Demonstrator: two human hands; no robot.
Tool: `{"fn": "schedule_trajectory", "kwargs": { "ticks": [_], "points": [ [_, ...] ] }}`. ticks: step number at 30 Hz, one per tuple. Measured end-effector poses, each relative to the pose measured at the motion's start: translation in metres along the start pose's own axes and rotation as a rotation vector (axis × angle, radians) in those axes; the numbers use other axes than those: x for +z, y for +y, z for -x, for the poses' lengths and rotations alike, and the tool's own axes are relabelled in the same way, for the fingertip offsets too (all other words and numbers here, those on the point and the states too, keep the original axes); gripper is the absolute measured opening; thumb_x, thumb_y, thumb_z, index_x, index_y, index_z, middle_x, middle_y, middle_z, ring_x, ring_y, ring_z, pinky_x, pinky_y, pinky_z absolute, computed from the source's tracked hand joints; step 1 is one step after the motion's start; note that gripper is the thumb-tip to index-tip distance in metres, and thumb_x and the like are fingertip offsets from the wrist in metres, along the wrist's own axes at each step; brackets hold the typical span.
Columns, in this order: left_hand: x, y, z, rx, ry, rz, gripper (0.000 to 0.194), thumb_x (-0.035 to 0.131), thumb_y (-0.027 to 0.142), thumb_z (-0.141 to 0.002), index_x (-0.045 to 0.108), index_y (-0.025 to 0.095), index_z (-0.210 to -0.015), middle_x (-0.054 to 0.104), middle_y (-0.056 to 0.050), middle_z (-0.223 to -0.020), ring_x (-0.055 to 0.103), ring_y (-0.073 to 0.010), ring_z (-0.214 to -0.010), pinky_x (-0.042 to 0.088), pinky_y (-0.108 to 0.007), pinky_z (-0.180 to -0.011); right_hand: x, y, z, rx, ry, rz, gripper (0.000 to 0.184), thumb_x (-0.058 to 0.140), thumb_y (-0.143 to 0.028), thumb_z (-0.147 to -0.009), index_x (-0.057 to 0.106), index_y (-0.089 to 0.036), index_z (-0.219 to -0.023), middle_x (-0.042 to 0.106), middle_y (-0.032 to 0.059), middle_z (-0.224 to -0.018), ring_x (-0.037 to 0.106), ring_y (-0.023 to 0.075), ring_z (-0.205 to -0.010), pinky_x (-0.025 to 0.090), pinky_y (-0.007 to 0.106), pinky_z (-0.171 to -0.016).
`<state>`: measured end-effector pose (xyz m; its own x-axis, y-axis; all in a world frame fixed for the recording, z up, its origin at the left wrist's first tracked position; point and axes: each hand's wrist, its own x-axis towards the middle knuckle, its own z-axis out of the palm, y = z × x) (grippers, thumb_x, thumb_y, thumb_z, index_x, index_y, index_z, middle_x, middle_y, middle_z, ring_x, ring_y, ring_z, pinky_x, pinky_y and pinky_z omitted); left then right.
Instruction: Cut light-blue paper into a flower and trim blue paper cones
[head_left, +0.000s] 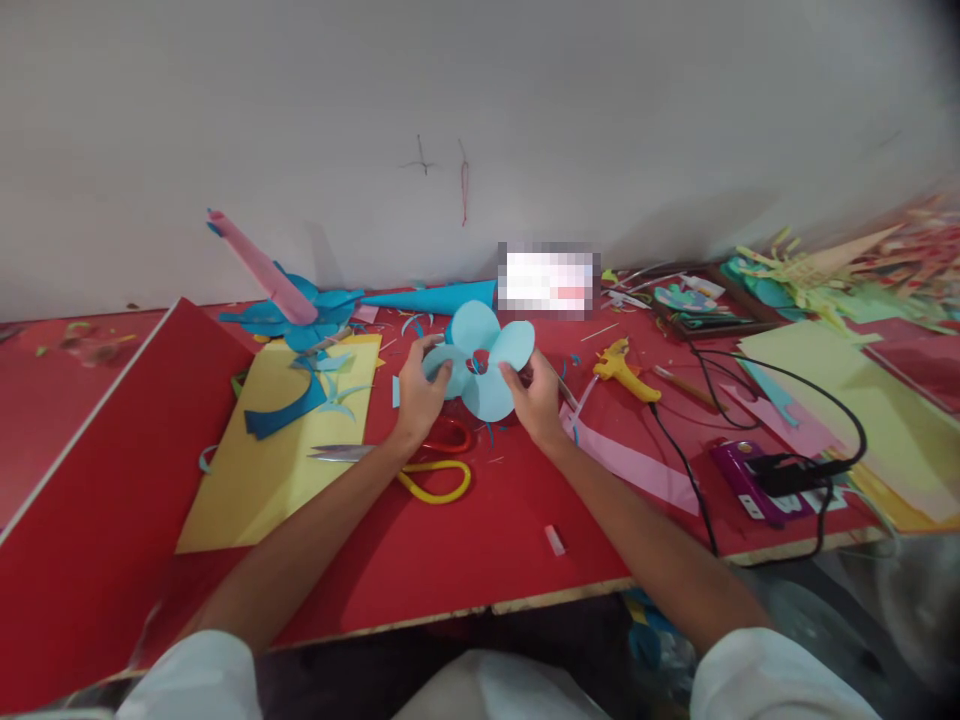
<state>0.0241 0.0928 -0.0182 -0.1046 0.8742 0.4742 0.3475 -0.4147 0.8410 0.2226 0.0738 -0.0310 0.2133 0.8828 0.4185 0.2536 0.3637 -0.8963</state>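
A light blue paper flower (487,391) with rounded petals and a hole in its middle is held up over the red table. My left hand (421,392) pinches its left petal, thumb in front. On the other side, my right hand (537,396) grips the right petal between thumb and fingers. Scissors (435,482) with one red and one yellow handle loop lie below the flower, partly hidden by my left forearm. A yellow glue gun (627,370) rests to the right of my right hand. Behind the flower lies a blue paper cone (435,297).
Yellow paper (300,490) with blue scraps lies at left beside a tilted red board (112,500). A pink cone (262,265) stands on blue petals. At right are a pink strip (637,465), a purple power strip (757,485) with black cables, and stacked paper sheets (870,400).
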Motion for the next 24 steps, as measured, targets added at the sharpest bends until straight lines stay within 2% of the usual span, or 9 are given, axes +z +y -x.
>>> {"fn": "schedule_trajectory", "kwargs": {
  "ticks": [3, 7, 10, 14, 18, 21, 24],
  "points": [
    [-0.002, -0.002, -0.001, -0.064, 0.050, 0.013, 0.024, 0.069, 0.045, -0.093, 0.063, 0.022, -0.098, 0.067, -0.003, -0.091, 0.061, -0.0210, -0.086, 0.050, -0.033, -0.080, -0.004, 0.006, -0.006, 0.027, 0.060, -0.044, 0.032, 0.068, -0.054, -0.096, 0.059, -0.023, -0.096, 0.066, 0.0033, -0.085, 0.059, 0.0206, -0.077, 0.047, 0.032, -0.070],
    [-0.002, -0.001, -0.003, -0.146, 0.064, 0.105, 0.037, 0.070, 0.058, -0.091, 0.061, 0.023, -0.088, 0.058, 0.000, -0.079, 0.050, -0.0163, -0.073, 0.042, -0.029, -0.067, -0.011, 0.013, -0.016, 0.040, 0.112, -0.080, 0.032, 0.066, -0.054, -0.095, 0.058, -0.023, -0.090, 0.063, 0.0015, -0.081, 0.057, 0.0189, -0.076, 0.046, 0.031, -0.070],
    [-0.001, 0.002, -0.004, -0.181, 0.019, 0.194, 0.045, 0.075, 0.065, -0.086, 0.061, 0.022, -0.086, 0.055, 0.002, -0.076, 0.046, -0.0140, -0.068, 0.039, -0.028, -0.063, -0.014, 0.012, -0.019, 0.058, 0.146, -0.068, 0.038, 0.066, -0.054, -0.094, 0.052, -0.023, -0.078, 0.051, -0.0026, -0.071, 0.047, 0.0158, -0.068, 0.039, 0.030, -0.064],
    [0.000, 0.006, -0.004, -0.171, -0.021, 0.254, 0.049, 0.076, 0.068, -0.085, 0.063, 0.021, -0.086, 0.059, 0.000, -0.077, 0.052, -0.0144, -0.072, 0.043, -0.027, -0.065, -0.014, 0.009, -0.018, 0.058, 0.117, -0.056, 0.049, 0.066, -0.056, -0.094, 0.040, -0.024, -0.068, 0.035, -0.0053, -0.065, 0.033, 0.0132, -0.063, 0.028, 0.029, -0.058],
    [0.000, 0.004, -0.003, -0.195, -0.023, 0.268, 0.049, 0.075, 0.069, -0.085, 0.067, 0.020, -0.089, 0.065, -0.001, -0.080, 0.058, -0.0173, -0.077, 0.047, -0.028, -0.067, -0.013, 0.005, -0.015, 0.016, 0.130, 0.008, 0.053, 0.066, -0.058, -0.095, 0.037, -0.025, -0.066, 0.033, -0.0054, -0.063, 0.031, 0.0131, -0.062, 0.026, 0.030, -0.057],
    [0.000, 0.000, -0.003, -0.192, -0.018, 0.255, 0.048, 0.075, 0.068, -0.086, 0.067, 0.020, -0.090, 0.063, 0.000, -0.076, 0.057, -0.0169, -0.073, 0.046, -0.029, -0.065, -0.016, -0.001, -0.013, -0.016, 0.207, 0.080, 0.055, 0.063, -0.063, -0.097, 0.036, -0.025, -0.066, 0.034, -0.0051, -0.062, 0.033, 0.0140, -0.062, 0.028, 0.030, -0.057],
    [0.000, 0.000, -0.003, -0.171, -0.033, 0.246, 0.047, 0.074, 0.066, -0.088, 0.065, 0.021, -0.084, 0.061, 0.000, -0.075, 0.054, -0.0154, -0.070, 0.045, -0.029, -0.064, -0.020, -0.007, -0.012, -0.040, 0.230, 0.124, 0.057, 0.060, -0.066, -0.099, 0.036, -0.025, -0.068, 0.034, -0.0049, -0.063, 0.034, 0.0144, -0.061, 0.030, 0.031, -0.058]
  ]
}}
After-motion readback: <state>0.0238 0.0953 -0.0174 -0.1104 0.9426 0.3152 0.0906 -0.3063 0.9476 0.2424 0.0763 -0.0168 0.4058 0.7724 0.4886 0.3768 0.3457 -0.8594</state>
